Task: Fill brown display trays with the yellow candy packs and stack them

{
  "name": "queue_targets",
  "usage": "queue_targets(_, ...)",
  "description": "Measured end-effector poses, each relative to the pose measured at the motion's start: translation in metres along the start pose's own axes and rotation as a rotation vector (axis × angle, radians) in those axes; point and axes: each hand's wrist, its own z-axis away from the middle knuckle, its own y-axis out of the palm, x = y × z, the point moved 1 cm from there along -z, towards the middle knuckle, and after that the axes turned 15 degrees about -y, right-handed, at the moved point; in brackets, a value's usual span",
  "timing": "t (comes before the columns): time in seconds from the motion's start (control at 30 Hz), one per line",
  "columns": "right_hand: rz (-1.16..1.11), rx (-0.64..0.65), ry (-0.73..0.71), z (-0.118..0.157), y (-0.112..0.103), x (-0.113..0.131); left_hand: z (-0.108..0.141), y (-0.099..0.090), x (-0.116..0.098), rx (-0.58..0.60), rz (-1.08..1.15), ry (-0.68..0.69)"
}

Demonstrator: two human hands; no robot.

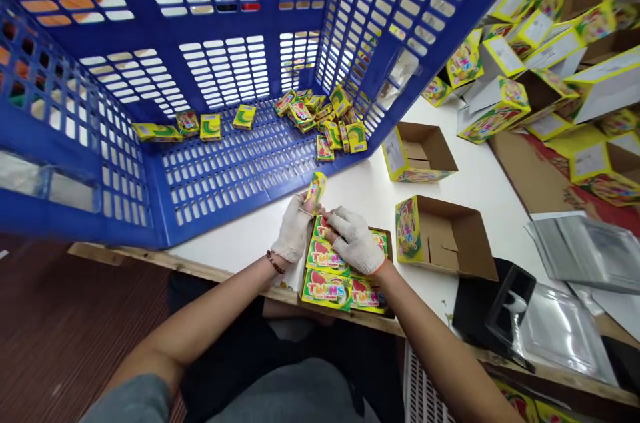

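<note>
My left hand (pixel 293 228), in a white fingerless glove, is closed on a small yellow-green box (pixel 316 191) printed with letters, held upright at the far left corner of an open carton (pixel 391 256). That carton lies at the table's front edge and holds several flat TWINS boxes (pixel 327 289) with watermelon pictures. My right hand (pixel 356 239), gloved the same way, lies over the boxes in the carton. Its fingers reach left toward the held box and touch the boxes beneath; whether they grip one is hidden.
A large blue crate (pixel 225 176) lies on its side, with several small yellow boxes (pixel 300 113) inside. Two open cartons (pixel 409 229) (pixel 395 155) stand to the right. Beyond are a heap of cartons (pixel 500 99), clear plastic trays (pixel 565 329) and a black tape dispenser (pixel 507 296).
</note>
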Motion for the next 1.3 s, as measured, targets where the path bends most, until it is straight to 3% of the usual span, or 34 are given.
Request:
queue_targets(0.17, -0.104, 0.054, 0.051, -0.003, -0.009, 0.004, 0.006, 0.003, -0.01, 0.027, 0.156, -0.054)
queue_targets(0.37, 0.083, 0.172, 0.035, -0.002, -0.005, 0.001, 0.007, 0.007, -0.007, 0.006, 0.208, -0.049)
queue_targets(0.53, 0.269, 0.207, 0.099, 0.005, 0.009, -0.002, 0.004, 0.004, -0.005, 0.033, 0.157, -0.038)
queue_targets(0.67, 0.191, 0.206, 0.152, 0.009, 0.015, -0.01, 0.007, -0.008, -0.014, 0.002, 0.062, -0.023)
queue_targets(0.77, 0.008, -0.058, 0.21, 0.009, 0.002, -0.009, 0.022, -0.015, -0.03, -0.023, -0.186, 0.077)
queue_targets(0.87, -0.318, -0.364, 0.327, 0.007, -0.025, 0.002, 0.044, -0.01, -0.042, -0.028, -0.633, 0.342)
queue_targets(0.9, -0.441, -0.375, 0.367, 0.005, -0.036, 0.008, 0.051, -0.005, -0.043, -0.009, -0.788, 0.441)
queue_targets(0.97, -0.59, -0.245, 0.427, 0.005, -0.058, 0.02, 0.062, 0.006, -0.038, 0.086, -1.042, 0.577)
queue_targets(1.03, -0.546, -0.042, 0.462, 0.014, -0.076, 0.031, 0.068, 0.015, -0.027, 0.198, -1.187, 0.609)
queue_targets(1.1, -0.405, 0.072, 0.492, 0.034, -0.085, 0.038, 0.071, 0.017, -0.015, 0.25, -1.26, 0.609)
queue_targets(1.2, -0.207, 0.02, 0.554, 0.073, -0.079, 0.044, 0.072, 0.009, 0.001, 0.268, -1.385, 0.616)
queue_targets(1.3, -0.035, -0.061, 0.522, 0.1, -0.054, 0.054, 0.071, -0.004, 0.013, 0.303, -1.527, 0.571)
